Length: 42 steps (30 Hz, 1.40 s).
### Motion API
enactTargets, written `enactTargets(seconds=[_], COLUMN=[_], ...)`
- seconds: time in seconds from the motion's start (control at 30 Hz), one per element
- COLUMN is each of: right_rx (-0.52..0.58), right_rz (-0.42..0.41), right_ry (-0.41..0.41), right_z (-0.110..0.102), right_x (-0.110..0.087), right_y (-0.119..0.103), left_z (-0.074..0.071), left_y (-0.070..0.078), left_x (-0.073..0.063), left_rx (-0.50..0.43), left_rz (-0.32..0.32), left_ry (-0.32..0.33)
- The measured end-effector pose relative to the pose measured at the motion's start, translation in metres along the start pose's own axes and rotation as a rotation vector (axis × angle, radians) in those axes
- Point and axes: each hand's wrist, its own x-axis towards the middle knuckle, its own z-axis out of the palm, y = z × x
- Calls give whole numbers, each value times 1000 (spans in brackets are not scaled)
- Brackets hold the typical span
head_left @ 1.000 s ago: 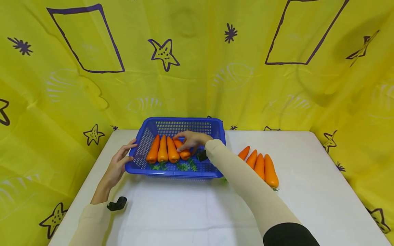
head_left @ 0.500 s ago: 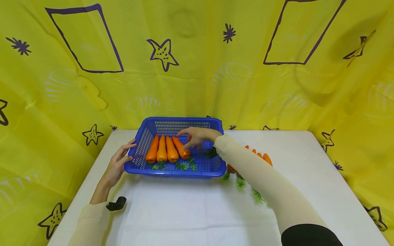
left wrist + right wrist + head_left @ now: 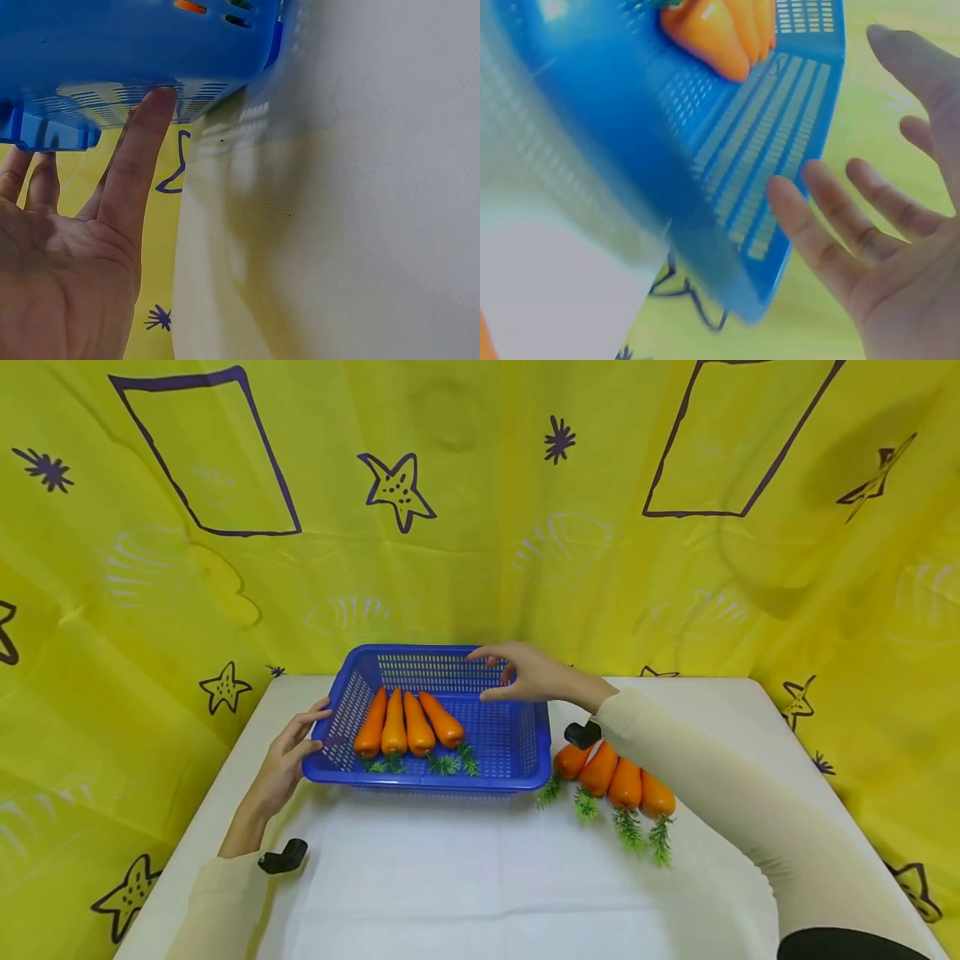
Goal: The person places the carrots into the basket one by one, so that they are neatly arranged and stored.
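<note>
A yellow curtain [image 3: 465, 568] printed with dark starfish hangs behind a white table [image 3: 412, 877]. On the table stands a blue perforated basket [image 3: 427, 783]. The step in hand looks like laying carrots inside it in a row, with the right hand between 1 placing and another. The next move seems to call for lowering that hand to the carrots outside and picking up 1 without disturbing its neighbours.

The left hand [image 3: 281, 764] touches the basket's left end, fingers nearly straight against rim and wall, with no carrot. The right hand [image 3: 525, 672] is raised near the basket's back right corner, holding nothing, thumb and fingers gently curved and well apart.

In the basket's left part lie 4 carrots [image 3: 396, 727], tips toward the back, the rightmost slanting. They are glossy orange, thick-ended and tapered, perhaps imitation. Just beside the basket's right end, 4 outer carrots [image 3: 625, 785] lie on the table, partly hidden by the right sleeve [image 3: 705, 785]. Feathery green tops [image 3: 628, 829] trail from their thick ends.
</note>
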Motion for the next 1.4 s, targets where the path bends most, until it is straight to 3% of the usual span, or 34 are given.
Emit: enactTargets(seconds=[0.23, 0.5, 0.67, 1.07, 1.4], right_rx=[2, -47, -38, -32, -16], right_rz=[34, 88, 157, 227, 307], right_ry=[97, 142, 121, 157, 139], right_z=[-21, -30, -29, -25, -10], right_x=[-41, -90, -121, -183, -217], right_y=[13, 36, 50, 72, 85], left_z=[-1, -1, -1, -1, -3], left_y=[-1, -2, -1, -3, -2], left_x=[1, 0, 0, -1, 0], left_rx=[-7, -25, -25, -29, -7], left_rz=[8, 24, 32, 33, 11], left_ry=[-8, -17, -22, -28, -19])
